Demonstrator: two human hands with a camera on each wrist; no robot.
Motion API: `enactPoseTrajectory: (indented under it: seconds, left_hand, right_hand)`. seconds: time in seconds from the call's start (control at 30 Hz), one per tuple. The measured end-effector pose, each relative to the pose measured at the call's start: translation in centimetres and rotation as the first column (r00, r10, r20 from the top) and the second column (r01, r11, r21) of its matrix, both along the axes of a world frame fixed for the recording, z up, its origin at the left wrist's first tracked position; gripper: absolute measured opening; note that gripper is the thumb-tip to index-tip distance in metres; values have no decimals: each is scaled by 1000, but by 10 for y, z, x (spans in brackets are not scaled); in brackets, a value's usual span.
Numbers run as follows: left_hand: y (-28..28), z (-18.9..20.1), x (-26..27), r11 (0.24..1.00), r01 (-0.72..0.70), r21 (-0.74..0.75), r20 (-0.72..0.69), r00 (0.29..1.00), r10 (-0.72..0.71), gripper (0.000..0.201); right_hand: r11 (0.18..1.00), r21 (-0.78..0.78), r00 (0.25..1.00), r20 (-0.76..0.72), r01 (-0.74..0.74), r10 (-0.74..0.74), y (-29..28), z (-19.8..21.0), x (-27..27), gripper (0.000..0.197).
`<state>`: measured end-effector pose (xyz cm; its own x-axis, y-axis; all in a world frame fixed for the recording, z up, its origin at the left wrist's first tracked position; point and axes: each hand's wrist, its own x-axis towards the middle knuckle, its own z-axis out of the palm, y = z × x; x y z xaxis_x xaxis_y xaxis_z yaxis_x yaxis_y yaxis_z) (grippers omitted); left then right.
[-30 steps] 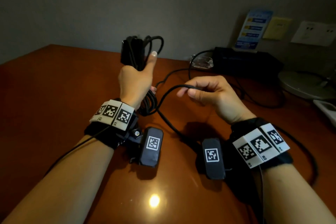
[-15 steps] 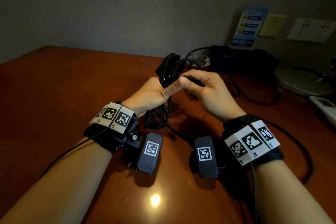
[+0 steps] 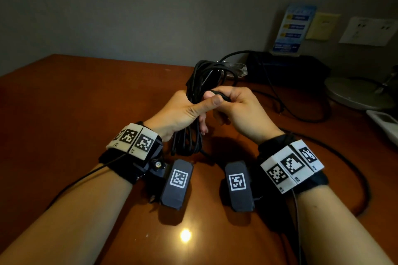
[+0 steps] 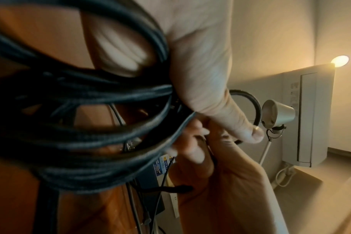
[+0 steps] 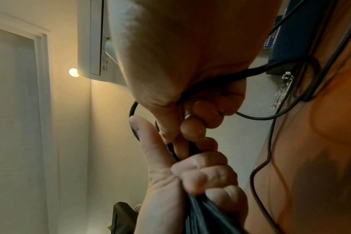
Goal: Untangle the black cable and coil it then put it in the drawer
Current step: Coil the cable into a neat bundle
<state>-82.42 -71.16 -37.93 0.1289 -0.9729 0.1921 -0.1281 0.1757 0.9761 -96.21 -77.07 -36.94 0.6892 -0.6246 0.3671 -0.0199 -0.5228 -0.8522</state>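
Observation:
The black cable [image 3: 202, 79] is gathered into a bundle of several loops above the brown desk [image 3: 64, 114]. My left hand [image 3: 185, 112] grips the bundle at its middle, thumb lying across the strands; the loops [image 4: 90, 126] fill the left wrist view. My right hand [image 3: 234, 105] is against the left one and pinches a loose strand [image 5: 210, 82] of the same cable between thumb and curled fingers. The lower loops [image 3: 187, 144] hang below the left hand. No drawer is in view.
A black box [image 3: 286, 69] with thin cables sits at the back right by the wall, with a blue card [image 3: 295, 28] above it. A round grey lamp base [image 3: 355, 92] and a white device [image 3: 385, 122] stand at the right. A thin cable [image 3: 355, 170] curves across the desk by my right wrist.
My hands came together: the left hand lowered and tilted the coil to the right, and the right hand brought its strand up against the bundle. Little differs from half a second ago.

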Motion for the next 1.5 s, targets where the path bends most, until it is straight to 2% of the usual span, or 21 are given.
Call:
enactPoseTrajectory:
  seconds: [0.13, 0.2, 0.3, 0.4, 0.5, 0.57, 0.73, 0.83, 0.97, 1.07, 1.2, 1.37, 1.5]
  left_hand:
    - [-7, -4, 2, 999, -45, -31, 24, 999, 46, 48]
    - [-10, -7, 6, 996, -78, -47, 5, 997, 79, 67]
    - [-11, -6, 11, 990, -135, -48, -74, 989, 131, 47]
    - [-12, -6, 24, 971, -240, -9, -190, 954, 234, 54]
    - [-12, -9, 42, 953, -298, 55, -271, 914, 301, 53]
    - [-12, -10, 47, 956, -275, 97, -294, 910, 292, 52]
    - [-12, -9, 39, 958, -144, 248, -266, 941, 210, 52]
    - [-12, -8, 37, 956, 13, 294, -288, 955, 75, 51]
    - [-12, -11, 35, 909, 276, 313, -277, 942, -191, 41]
    - [-13, -14, 33, 879, 373, 295, -261, 917, -301, 36]
    - [-14, -14, 31, 866, 404, 295, -222, 910, -349, 33]
    - [-15, -15, 30, 861, 458, 223, -231, 882, -410, 36]
    - [-15, -18, 29, 917, 331, 224, -275, 924, -267, 37]
  right_hand:
    - [994, -61, 995, 13, 95, -95, -6, -8, 0, 20]
    - [982, -75, 983, 73, 176, -170, -9, -8, -2, 15]
    - [951, -83, 948, 148, 297, -283, -14, -6, -12, 38]
    - [934, 53, 907, 226, 353, -356, -23, -6, -25, 32]
    - [897, 253, 859, 284, 362, -427, -37, -10, -41, 30]
    - [886, 294, 859, 268, 358, -436, -44, -13, -46, 28]
    - [920, 215, 893, 247, 328, -376, -37, -10, -34, 25]
    - [916, 145, 882, 249, 373, -399, -37, -8, -30, 25]
    - [894, 133, 846, 291, 427, -447, -38, -11, -26, 28]
    - [851, 145, 802, 285, 505, -525, -44, -17, -24, 30]
    - [803, 150, 785, 174, 576, -595, -49, -25, -20, 32]
    - [793, 130, 802, -35, 595, -596, -53, -32, -15, 36]
    - [844, 116, 849, -154, 524, -506, -48, -32, -9, 39]
